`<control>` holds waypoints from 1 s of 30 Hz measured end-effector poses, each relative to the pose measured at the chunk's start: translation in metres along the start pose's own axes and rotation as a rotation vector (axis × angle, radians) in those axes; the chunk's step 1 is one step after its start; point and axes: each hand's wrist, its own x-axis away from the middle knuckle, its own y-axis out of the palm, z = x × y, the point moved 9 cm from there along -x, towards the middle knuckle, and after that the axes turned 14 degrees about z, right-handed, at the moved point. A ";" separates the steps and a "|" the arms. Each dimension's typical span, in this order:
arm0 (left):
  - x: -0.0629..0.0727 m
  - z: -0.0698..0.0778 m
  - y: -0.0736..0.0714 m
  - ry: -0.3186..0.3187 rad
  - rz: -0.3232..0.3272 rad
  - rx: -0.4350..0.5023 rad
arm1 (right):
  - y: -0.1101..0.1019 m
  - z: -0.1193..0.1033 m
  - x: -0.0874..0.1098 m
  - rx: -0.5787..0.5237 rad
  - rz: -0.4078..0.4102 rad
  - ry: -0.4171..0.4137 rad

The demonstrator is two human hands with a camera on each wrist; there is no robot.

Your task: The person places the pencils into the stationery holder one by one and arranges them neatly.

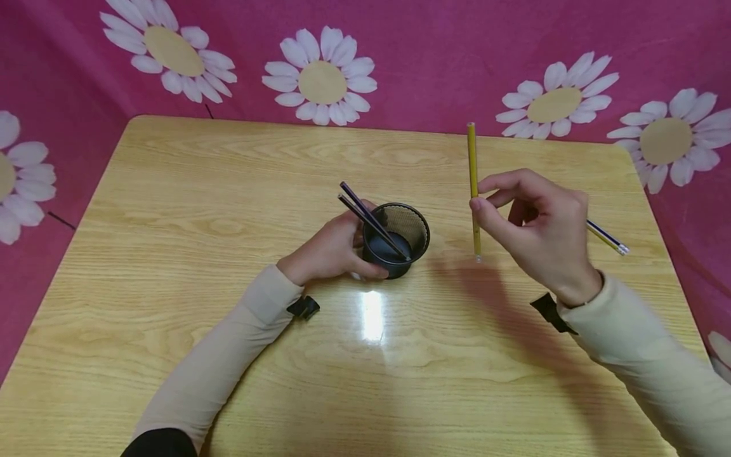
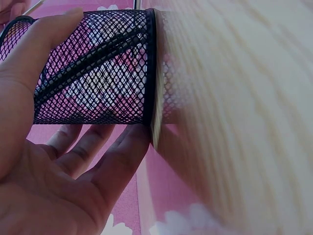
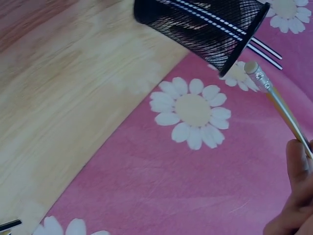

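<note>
My left hand (image 1: 334,247) grips a black mesh pen cup (image 1: 419,238), its thumb on one side and fingers on the other in the left wrist view. The cup stands upright on the wooden table. Two dark pencils (image 1: 365,212) lean inside it, their upper ends past the rim. To the right of the cup, my right hand (image 1: 542,222) pinches a yellow pencil (image 1: 473,158) between thumb and fingertips, held nearly upright above the table. The pencil's eraser (image 3: 251,67) and metal ferrule show in the right wrist view, at the end away from the hand.
More pencils (image 1: 611,240), one striped dark and one yellow, lie on the table (image 1: 200,190) at the right, partly hidden behind my right hand. A pink cloth (image 1: 422,57) with white flowers hangs along the table's far and side edges.
</note>
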 end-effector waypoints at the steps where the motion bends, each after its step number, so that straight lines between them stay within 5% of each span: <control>1: 0.000 0.000 0.000 0.000 0.001 -0.002 | 0.002 -0.002 -0.001 -0.011 0.005 -0.004; 30: 0.000 -0.001 -0.001 0.001 -0.003 0.047 | 0.056 -0.021 -0.009 -0.180 0.021 -0.021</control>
